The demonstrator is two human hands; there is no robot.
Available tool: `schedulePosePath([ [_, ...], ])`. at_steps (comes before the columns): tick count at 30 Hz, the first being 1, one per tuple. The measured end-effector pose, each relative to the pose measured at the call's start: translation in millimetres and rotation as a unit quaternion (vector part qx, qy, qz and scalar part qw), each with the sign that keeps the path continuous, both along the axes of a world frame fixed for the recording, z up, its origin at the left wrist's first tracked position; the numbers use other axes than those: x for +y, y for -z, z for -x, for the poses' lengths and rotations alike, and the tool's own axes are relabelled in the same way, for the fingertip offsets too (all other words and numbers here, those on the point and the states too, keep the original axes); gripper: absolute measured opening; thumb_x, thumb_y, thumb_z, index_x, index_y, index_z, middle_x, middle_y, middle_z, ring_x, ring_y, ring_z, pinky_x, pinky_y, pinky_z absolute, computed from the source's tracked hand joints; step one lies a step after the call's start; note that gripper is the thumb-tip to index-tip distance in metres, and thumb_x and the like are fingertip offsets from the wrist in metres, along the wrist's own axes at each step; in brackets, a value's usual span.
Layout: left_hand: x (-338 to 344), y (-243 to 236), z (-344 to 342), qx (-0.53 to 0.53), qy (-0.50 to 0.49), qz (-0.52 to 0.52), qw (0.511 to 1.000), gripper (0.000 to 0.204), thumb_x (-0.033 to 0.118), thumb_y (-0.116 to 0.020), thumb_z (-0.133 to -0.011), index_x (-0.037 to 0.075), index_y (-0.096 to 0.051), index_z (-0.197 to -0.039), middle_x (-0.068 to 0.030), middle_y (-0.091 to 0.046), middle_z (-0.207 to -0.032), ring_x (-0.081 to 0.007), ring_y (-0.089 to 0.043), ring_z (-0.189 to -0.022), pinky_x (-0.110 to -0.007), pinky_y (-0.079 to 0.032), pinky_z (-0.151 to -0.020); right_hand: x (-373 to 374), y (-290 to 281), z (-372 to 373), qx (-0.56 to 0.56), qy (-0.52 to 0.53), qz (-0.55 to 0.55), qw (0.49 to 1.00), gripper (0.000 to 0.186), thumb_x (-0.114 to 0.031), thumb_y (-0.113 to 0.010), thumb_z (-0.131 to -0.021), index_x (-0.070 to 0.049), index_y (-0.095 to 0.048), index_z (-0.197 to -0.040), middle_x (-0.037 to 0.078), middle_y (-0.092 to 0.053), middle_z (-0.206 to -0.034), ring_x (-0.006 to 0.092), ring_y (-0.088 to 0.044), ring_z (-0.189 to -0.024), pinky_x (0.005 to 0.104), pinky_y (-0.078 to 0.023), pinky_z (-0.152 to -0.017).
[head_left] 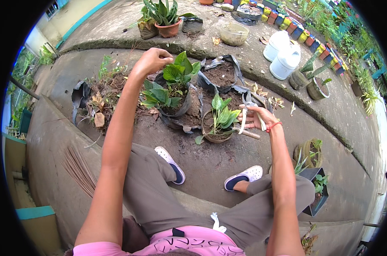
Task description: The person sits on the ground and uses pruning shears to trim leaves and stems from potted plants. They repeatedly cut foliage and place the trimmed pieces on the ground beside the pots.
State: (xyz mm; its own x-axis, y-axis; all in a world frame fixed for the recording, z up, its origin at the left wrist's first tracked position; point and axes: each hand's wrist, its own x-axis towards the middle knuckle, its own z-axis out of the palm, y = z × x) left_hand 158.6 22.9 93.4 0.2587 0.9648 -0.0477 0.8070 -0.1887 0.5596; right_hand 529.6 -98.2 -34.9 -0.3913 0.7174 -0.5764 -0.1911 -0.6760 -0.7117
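Observation:
My left hand [155, 62] is raised beside a leafy green plant [176, 71], its fingers curled together; what they hold, if anything, I cannot make out. My right hand [258, 116] holds pale, bent strips [244, 117] near a smaller plant [222, 115] in a round brown pot [208, 135]. A trowel-like tool with a wooden handle [249, 134] lies just below my right hand. Black plastic bags of soil [219, 74] surround the plants, and another leafy plant [157, 96] stands in one below my left hand.
Soil and dry debris [104, 102] lie left. On the raised concrete ledge are potted plants [168, 29], a translucent basin [234, 35], two white jugs [284, 64] and colourful painted edging [296, 32]. More pots [313, 153] and a dark planter [317, 190] sit right; stick broom [80, 168] lies left.

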Motion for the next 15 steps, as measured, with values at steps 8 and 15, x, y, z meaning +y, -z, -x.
schedulePosePath([
  [8, -22, 31, -52, 0.009, 0.136, 0.232, 0.963, 0.016, 0.013, -0.061, -0.076, 0.000, -0.064, -0.083, -0.0053, -0.063, -0.070, -0.0106, -0.059, -0.060, -0.023, -0.048, -0.056, -59, 82, 100, -0.212, -0.277, 0.008, 0.937, 0.027, -0.033, -0.053, -0.082, -0.010, -0.052, -0.095, 0.001, -0.059, -0.076, 0.0096, -0.056, -0.066, 0.0301, -0.046, -0.057],
  [15, -58, 104, -11, 0.265, 0.155, 0.423, 0.853, 0.018, 0.001, -0.057, -0.070, -0.005, -0.062, -0.086, -0.0121, -0.064, -0.083, -0.0159, -0.064, -0.070, -0.025, -0.053, -0.061, -27, 74, 159, -0.334, -0.271, -0.324, 0.843, 0.037, -0.024, -0.057, -0.072, -0.004, -0.052, -0.102, 0.013, -0.061, -0.083, 0.0296, -0.059, -0.076, 0.0360, -0.045, -0.070],
])
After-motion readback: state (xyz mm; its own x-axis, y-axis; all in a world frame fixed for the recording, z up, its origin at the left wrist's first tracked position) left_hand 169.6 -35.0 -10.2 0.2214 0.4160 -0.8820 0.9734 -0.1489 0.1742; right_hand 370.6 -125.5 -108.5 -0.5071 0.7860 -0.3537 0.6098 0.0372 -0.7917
